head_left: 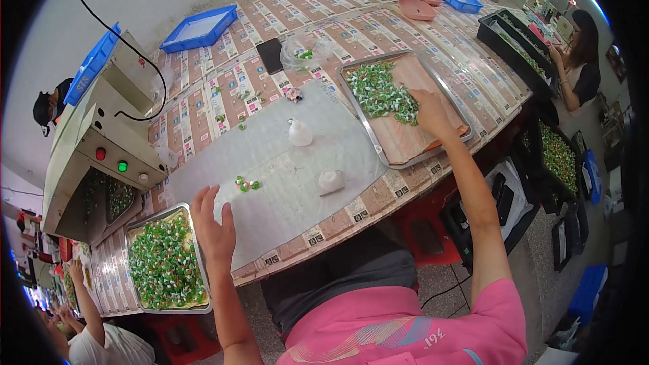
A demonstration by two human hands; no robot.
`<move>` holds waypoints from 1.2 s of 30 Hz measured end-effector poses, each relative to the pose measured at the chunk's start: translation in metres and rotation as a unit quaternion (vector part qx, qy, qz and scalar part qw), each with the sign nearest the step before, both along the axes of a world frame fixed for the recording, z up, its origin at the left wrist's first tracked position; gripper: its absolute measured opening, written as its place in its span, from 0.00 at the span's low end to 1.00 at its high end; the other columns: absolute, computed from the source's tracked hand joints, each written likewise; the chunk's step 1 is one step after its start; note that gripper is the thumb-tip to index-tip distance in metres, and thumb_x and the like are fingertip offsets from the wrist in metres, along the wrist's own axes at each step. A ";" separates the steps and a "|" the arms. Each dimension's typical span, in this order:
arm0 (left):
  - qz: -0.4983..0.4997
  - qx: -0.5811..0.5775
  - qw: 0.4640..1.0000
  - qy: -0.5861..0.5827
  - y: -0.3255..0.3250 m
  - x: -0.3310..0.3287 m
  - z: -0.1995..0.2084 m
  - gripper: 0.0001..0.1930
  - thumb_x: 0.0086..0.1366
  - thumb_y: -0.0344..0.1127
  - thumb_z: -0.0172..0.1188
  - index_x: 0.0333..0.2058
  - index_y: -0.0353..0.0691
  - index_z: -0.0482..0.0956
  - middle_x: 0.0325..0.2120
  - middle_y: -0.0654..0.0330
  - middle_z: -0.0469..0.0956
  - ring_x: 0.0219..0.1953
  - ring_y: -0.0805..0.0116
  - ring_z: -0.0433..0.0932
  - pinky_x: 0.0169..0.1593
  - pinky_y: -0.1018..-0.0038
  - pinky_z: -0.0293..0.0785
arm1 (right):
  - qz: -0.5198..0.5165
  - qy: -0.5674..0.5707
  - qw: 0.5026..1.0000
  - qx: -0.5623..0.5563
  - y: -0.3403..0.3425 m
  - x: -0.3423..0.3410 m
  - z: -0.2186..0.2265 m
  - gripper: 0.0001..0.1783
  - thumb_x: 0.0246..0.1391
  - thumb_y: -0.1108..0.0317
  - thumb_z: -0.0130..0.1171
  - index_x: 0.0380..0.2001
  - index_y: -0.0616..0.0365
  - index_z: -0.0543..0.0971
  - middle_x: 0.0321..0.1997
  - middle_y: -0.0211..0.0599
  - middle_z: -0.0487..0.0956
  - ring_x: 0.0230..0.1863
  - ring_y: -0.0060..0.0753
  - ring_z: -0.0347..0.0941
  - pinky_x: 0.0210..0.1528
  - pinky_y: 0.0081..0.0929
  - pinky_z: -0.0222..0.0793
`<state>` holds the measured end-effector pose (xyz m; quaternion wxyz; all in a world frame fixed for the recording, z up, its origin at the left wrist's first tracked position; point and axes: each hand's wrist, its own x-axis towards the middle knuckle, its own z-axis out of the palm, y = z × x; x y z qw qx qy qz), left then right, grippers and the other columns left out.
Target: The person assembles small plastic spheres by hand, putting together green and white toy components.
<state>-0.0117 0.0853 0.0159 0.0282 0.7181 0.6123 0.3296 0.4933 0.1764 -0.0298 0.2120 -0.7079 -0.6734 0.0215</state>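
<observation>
My left hand (213, 228) is raised at the near left edge of a white paper sheet (284, 149), fingers apart and holding nothing. A small cluster of green, white and reddish pieces (247, 184) lies on the sheet just beyond it. My right hand (433, 116) reaches over a metal tray (387, 155) lined with brown paper. Its fingers are bent together at the edge of a pile of small green-and-white pieces (378, 91); what they pinch, if anything, is hidden. A white squeeze bottle (299, 133) and a white block (331, 182) stand on the sheet.
At the left, a full tray of green pieces (165, 260) sits before a beige machine (108, 142) with red and green buttons. Farther back lie a blue tray (199, 28), a phone (270, 56) and a plastic bag (305, 53). Co-workers sit at both sides.
</observation>
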 end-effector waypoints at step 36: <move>-0.053 -0.082 0.982 -0.161 0.011 0.024 -0.015 0.08 0.54 0.18 0.58 0.33 0.35 0.80 0.32 0.55 0.74 0.32 0.61 0.76 0.36 0.73 0.74 | 0.175 0.621 0.739 -0.193 -0.105 -0.143 0.062 0.16 0.51 0.79 0.63 0.45 0.66 0.78 0.41 0.33 0.80 0.43 0.21 0.76 0.46 0.18 0.73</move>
